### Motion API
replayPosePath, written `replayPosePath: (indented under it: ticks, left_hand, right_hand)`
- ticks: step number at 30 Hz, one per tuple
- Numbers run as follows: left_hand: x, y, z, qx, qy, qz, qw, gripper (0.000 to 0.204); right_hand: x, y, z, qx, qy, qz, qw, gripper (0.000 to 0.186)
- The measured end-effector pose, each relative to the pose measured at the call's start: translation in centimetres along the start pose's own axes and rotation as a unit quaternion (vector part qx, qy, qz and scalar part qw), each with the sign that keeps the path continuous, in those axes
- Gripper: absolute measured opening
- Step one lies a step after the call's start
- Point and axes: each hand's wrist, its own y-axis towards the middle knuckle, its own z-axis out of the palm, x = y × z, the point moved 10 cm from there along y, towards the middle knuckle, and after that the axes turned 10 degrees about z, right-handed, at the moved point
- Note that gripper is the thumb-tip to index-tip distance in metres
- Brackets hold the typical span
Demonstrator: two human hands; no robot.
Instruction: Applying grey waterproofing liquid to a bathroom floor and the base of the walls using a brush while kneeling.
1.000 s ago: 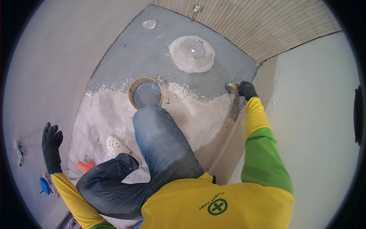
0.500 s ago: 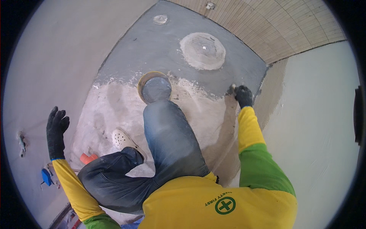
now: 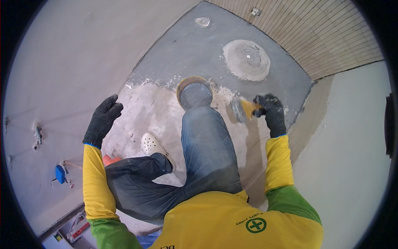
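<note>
Floor [image 3: 134, 106]: pale and rough in the near part; grey coating [image 3: 178, 52] over the far part, ragged-edged, with one large and one small round pale patch. Walls: plain at left, narrow-slatted beyond, pale with a brown lower band at right. Bucket [image 3: 179, 92]: yellow-rimmed, grey contents, at the coating's edge. Brush [image 3: 247, 108]: yellow, blurred, between bucket and right hand [image 3: 265, 108], whose fingers are closed around its handle. Left hand [image 3: 103, 118]: raised, empty, fingers loosely extended. Changed since half a second ago: brush away from the coating's right-hand edge, bristles now toward the bucket.
</note>
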Motion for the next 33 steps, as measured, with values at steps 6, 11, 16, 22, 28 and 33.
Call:
replayPosePath:
  ticks: [6, 11, 16, 22, 28, 33]
  left_hand:
    - [-0.2, 0.0, 1.0, 0.041, 0.091, -0.012, 0.995, 0.057]
    - [-0.1, 0.0, 0.8, 0.031, 0.066, -0.012, 0.997, 0.060]
    - [0.9, -0.1, 0.4, 0.034, 0.061, -0.041, 0.997, 0.059]
    - [1.3, -0.5, -0.3, 0.009, 0.030, -0.065, 0.997, 0.054]
    - [2.3, -1.6, -2.6, -0.018, 0.010, -0.079, 0.997, 0.051]
    - [1.8, -2.0, -3.1, -0.022, 0.029, -0.081, 0.996, 0.052]
  right_hand:
    - [7.1, -0.8, 13.4, 0.187, -0.074, -0.083, 0.976, 0.020]
    - [1.5, 2.9, 23.0, 0.261, -0.339, -0.158, 0.890, 0.026]
    - [-4.8, 4.5, 28.4, 0.198, -0.662, -0.390, 0.608, 0.035]
    - [-0.4, 5.1, 21.8, 0.281, -0.398, -0.045, 0.872, 0.024]
    - [4.6, 2.6, 6.7, 0.174, -0.033, 0.022, 0.984, 0.024]
    - [4.9, 2.6, -12.2, -0.054, -0.106, 0.001, 0.993, 0.023]
